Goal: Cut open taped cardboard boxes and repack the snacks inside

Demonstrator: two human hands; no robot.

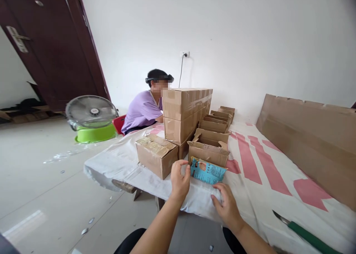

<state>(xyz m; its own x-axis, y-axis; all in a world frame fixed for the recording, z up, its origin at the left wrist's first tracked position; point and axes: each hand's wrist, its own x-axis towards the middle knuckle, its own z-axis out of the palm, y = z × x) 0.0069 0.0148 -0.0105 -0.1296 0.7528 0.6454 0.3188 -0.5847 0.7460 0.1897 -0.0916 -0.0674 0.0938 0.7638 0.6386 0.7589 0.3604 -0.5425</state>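
A blue printed packet (207,171) lies on the white and pink sheet (258,179) just in front of an open cardboard box (208,152). My left hand (179,179) is raised beside the packet's left edge, fingers curled and apart, thumb close to the packet but holding nothing. My right hand (226,204) rests flat on the sheet just below the packet's right corner, fingers spread. A taped small box (156,155) sits to the left of my left hand.
Stacked sealed cartons (186,113) and a row of open boxes (218,120) stand behind. A person in a purple shirt (143,111) sits beyond them. A knife with a green handle (303,233) lies at right. Flat cardboard (311,135) leans on the wall. A fan (91,114) stands on the floor.
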